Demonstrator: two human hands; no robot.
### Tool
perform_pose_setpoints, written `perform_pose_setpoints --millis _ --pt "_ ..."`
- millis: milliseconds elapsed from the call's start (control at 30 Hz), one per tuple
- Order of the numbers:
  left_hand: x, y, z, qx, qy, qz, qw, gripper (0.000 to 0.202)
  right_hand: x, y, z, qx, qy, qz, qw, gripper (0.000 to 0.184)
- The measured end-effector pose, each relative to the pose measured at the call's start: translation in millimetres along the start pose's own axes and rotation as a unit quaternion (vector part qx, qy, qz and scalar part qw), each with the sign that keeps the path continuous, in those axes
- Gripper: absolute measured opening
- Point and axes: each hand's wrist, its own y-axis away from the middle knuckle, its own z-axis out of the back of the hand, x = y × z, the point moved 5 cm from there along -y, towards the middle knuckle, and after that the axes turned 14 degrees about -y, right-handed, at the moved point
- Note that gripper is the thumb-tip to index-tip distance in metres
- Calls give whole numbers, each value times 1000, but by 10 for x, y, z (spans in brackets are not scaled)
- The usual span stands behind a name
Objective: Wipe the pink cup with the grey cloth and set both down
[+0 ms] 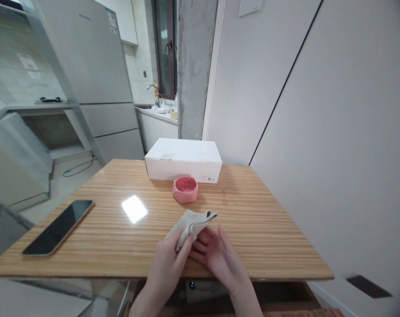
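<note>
My left hand [169,259] is closed on a folded light-grey cloth [192,222], gripping it between thumb and fingers above the front part of the table. Beside it, my right hand [216,255] is open, palm turned toward the cloth. Its fingertips reach under the cloth's right side; whether they touch it I cannot tell. Just beyond the cloth stands a pink faceted ashtray [185,197] with a notched rim.
A white box [183,169] lies behind the ashtray on the striped wooden table [266,229]. A dark smartphone [57,229] rests at the left. An open drawer [275,293] shows below the front edge. A white wall [335,145] borders the right side.
</note>
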Motion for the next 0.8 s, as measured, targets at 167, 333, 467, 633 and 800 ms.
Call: perform_pose_setpoints --millis 167,333,467,633,800 --pt "-373 214 -466 -49 -144 -168 974 32 124 50 201 -115 -21 74 990 47" --pt "-442 89 -393 -13 -106 -203 973 38 153 90 345 -181 -44 34 982 32" --pt "-199 -554 50 -111 -45 -152 981 43 207 131 411 -231 -98 61 966 27" --pt "412 -1351 103 -112 8 -55 992 84 339 146 455 -255 -122 77 956 21" --pt "654 -1584 -112 -42 129 -90 987 86 784 -1 447 -233 -59 157 958 19"
